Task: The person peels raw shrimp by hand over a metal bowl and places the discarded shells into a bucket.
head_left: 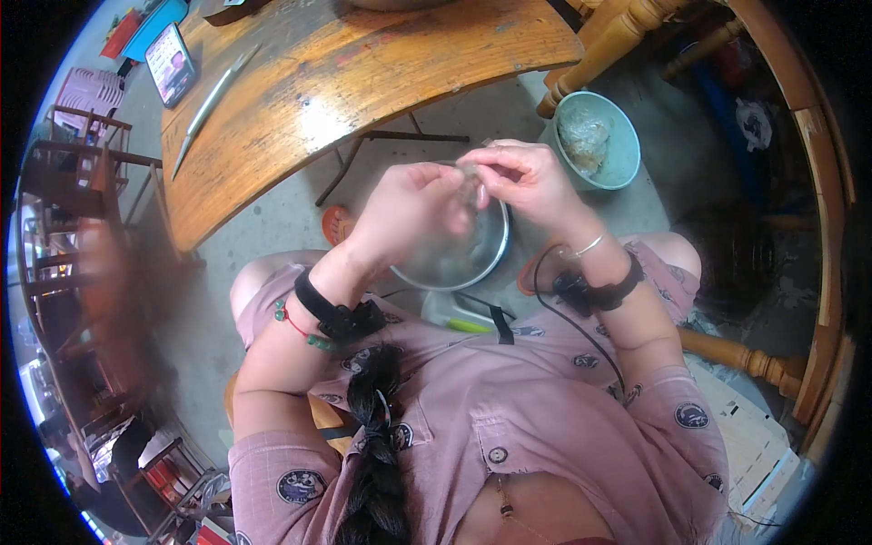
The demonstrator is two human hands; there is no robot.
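Note:
Both hands meet above a round metal-rimmed bowl (501,252) that sits low between the knees. A small brownish-grey piece (470,182), too blurred to name, is between the fingertips. My left hand (413,204) has its thumb and fingers pinched at the piece's left side and is smeared by motion. From the right, my right hand (527,177) pinches the same piece between thumb and fingers. The hands hide part of the bowl, and its contents cannot be made out.
A wooden table (363,68) ahead bears a phone (170,64) and a long thin pointed tool (213,109). On the floor at right stands a light-green bin (627,150) with a plastic bag (583,136) inside. Chairs are at far left.

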